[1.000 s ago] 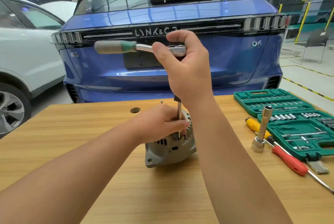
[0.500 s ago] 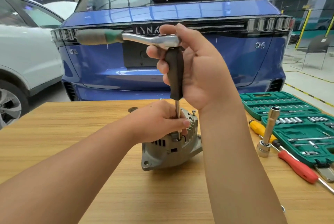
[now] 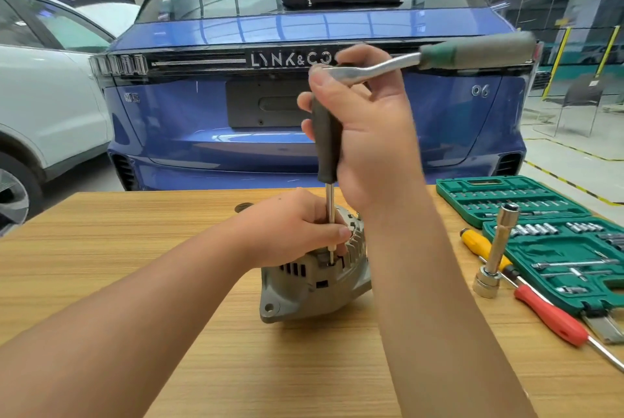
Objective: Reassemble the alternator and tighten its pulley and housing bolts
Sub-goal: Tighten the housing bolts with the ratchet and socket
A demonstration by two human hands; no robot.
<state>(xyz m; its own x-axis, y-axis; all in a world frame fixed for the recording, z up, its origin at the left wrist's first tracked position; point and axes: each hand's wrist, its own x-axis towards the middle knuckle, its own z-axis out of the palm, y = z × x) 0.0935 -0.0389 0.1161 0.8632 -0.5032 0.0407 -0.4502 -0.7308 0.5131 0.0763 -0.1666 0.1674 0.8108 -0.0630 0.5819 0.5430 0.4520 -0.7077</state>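
— Since you need that bolt driven straight, tell me why your left hand point(image 3: 297, 228) sits where it does in the head view.

— You have it wrapped over the top of the alternator point(image 3: 317, 272), fingers curled round the thin steel shaft point(image 3: 331, 215) of the driver. I'd say that grip does two jobs: it pins the housing to the tabletop point(image 3: 152, 238) so it cannot spin, and it steers the tip into the recess near the upper edge.

— And your right hand point(image 3: 368, 134)?

— It's clamped on the dark driver handle point(image 3: 326, 140), held upright above the alternator. The ratchet point(image 3: 439, 58) is seated on top of that handle, its green-and-grey grip sticking out to your right, probably to give you more turning force than the handle alone. Neither hand holds that grip just now.

— Where's the alternator itself?

— Standing on the tabletop near the middle, mounting ear toward you, pulley side down as far as I can judge; the pulley is hidden.

— The other tools?

— They're parked to your right within reach: the open green socket case point(image 3: 526, 201), a long socket point(image 3: 496, 252) standing on end, and the yellow screwdriver point(image 3: 479, 243) and red screwdriver point(image 3: 550, 316) lying just beside the case. Behind the tabletop stands a blue car point(image 3: 202, 107).
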